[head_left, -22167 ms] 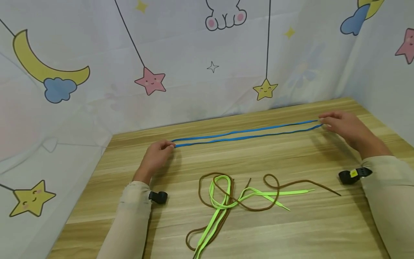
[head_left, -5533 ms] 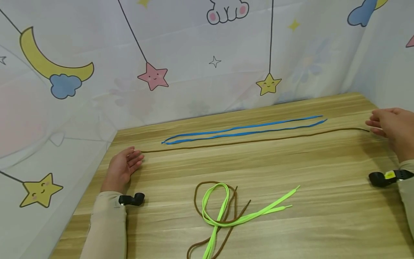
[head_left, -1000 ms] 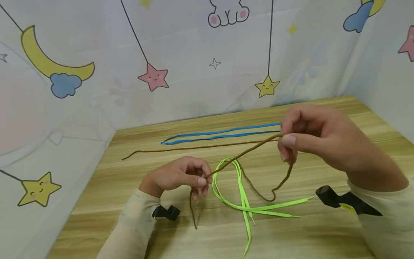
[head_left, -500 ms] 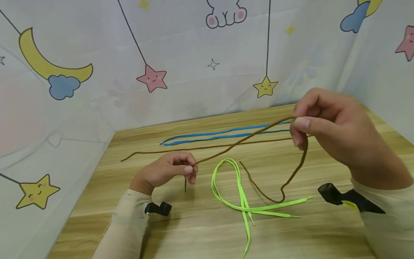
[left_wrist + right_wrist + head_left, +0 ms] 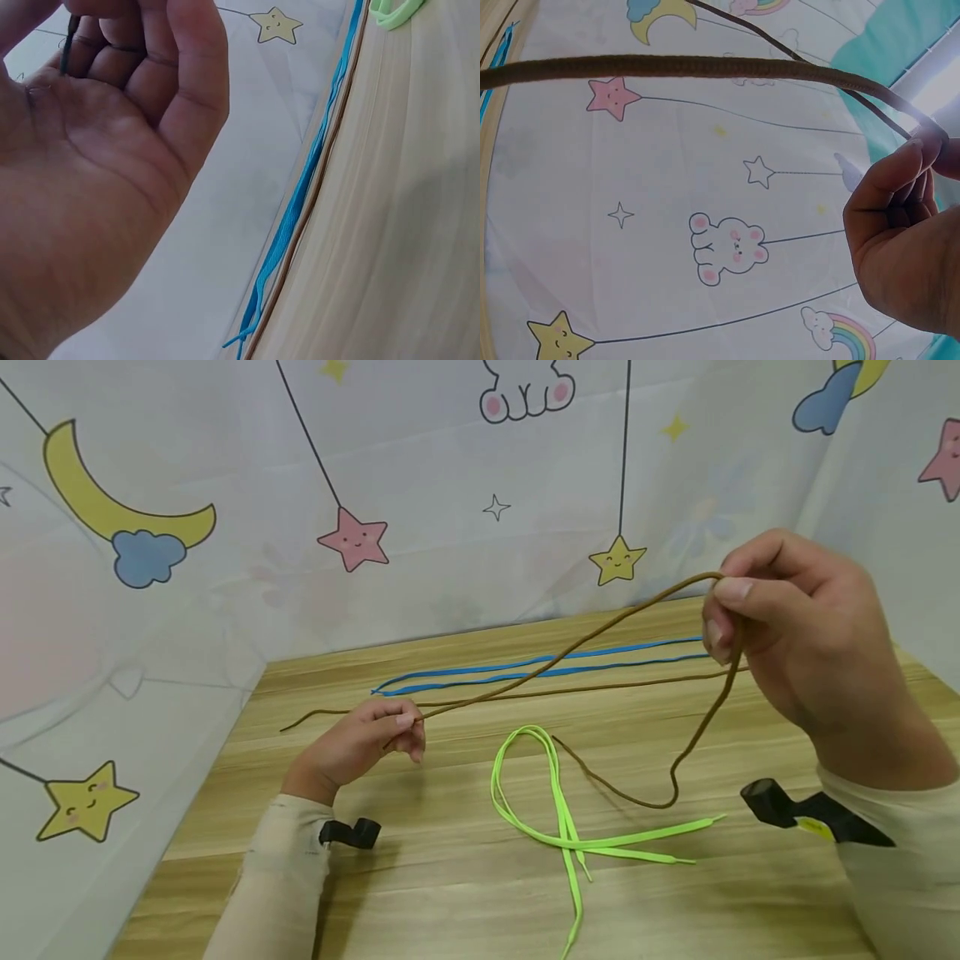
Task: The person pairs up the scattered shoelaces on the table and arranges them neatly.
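Observation:
A brown shoelace runs between my two hands in the head view. My left hand pinches it close to one end, low over the table. Higher up at the right, my right hand pinches it between thumb and fingers, and its remaining length hangs in a bend down to the table. In the right wrist view the same shoelace crosses the picture to my right hand. A dark lace tip shows inside my left hand in the left wrist view.
Two blue shoelaces lie stretched along the back of the wooden table. In front of them lies another brown shoelace, nearly straight. Green shoelaces lie looped at the middle front. A printed curtain stands behind.
The blue laces and one brown lace were laid along the back earlier. Over the last second my hands have moved apart, the right one rising, drawing the second brown shoelace out from the green ones.

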A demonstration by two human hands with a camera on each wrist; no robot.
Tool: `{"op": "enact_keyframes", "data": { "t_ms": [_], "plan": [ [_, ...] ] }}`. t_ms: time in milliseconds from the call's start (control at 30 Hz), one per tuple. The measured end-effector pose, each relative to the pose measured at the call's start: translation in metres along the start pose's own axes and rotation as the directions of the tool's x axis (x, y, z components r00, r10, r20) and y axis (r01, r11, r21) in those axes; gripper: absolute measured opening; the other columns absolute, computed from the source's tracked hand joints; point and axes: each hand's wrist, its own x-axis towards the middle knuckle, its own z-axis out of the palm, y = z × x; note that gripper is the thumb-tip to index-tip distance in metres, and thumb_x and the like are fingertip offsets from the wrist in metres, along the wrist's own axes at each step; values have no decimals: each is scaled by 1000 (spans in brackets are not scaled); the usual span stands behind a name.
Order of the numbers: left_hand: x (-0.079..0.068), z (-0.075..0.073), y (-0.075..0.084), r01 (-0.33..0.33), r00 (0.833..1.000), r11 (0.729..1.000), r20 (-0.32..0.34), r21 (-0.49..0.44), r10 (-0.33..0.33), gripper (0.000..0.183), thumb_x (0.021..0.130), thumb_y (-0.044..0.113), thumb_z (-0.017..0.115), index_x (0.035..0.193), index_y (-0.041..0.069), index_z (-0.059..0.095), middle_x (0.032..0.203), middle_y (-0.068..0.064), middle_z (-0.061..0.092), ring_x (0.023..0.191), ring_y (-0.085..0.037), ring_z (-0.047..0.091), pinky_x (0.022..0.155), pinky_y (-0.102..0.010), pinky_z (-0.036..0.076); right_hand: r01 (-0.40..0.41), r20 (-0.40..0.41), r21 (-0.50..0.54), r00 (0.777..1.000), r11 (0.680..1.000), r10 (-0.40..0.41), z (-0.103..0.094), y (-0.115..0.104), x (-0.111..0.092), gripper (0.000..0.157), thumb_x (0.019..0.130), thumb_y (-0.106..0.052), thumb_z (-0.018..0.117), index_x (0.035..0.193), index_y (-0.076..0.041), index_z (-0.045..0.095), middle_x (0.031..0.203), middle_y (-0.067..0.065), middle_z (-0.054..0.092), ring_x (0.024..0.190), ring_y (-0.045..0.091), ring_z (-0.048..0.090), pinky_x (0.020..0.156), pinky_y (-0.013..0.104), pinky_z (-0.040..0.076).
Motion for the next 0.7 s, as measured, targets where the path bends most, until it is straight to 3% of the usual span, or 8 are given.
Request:
{"op": "enact_keyframes", "data": {
  "t_ms": [100, 267, 500, 700],
  "plan": [
    [-2, -4, -2, 3, 1000, 1000, -29, -31, -3, 25, 100, 16, 40, 89, 1, 57, 88, -8, 55, 77, -25, 57, 82, -42, 46, -1, -19, -5, 1000, 1000, 1, 0, 0, 0, 10, 89, 20, 37, 84, 18, 46, 61, 21, 47, 54, 28, 45, 48, 30, 43],
    [-3, -8, -4, -48, 998, 997, -31, -64, 46, 27, 101, 13, 37, 83, 3, 55, 83, -7, 50, 77, -24, 54, 78, -40, 47, -4, -45, -14, 999, 1000, 3, 0, 1, 1, 9, 89, 18, 39, 84, 18, 46, 61, 21, 47, 54, 28, 45, 47, 30, 43],
    [-6, -12, -2, -98, 992, 990, -86, -101, 89, 33, 103, 15, 30, 73, 6, 41, 71, -5, 36, 74, -23, 47, 75, -37, 45, -1, -116, 52, 993, 999, 8, -4, 4, 5, 8, 89, 17, 41, 86, 17, 47, 62, 19, 49, 55, 28, 46, 47, 30, 43],
    [-8, -17, -2, -202, 963, 969, -208, -140, 171, 36, 104, 16, 25, 69, 9, 32, 65, -3, 28, 66, -23, 37, 68, -33, 40, 44, -195, 122, 981, 992, -19, -7, 5, 7, 4, 87, 19, 44, 87, 19, 47, 65, 20, 53, 54, 26, 50, 48, 30, 44]
  ]
}}
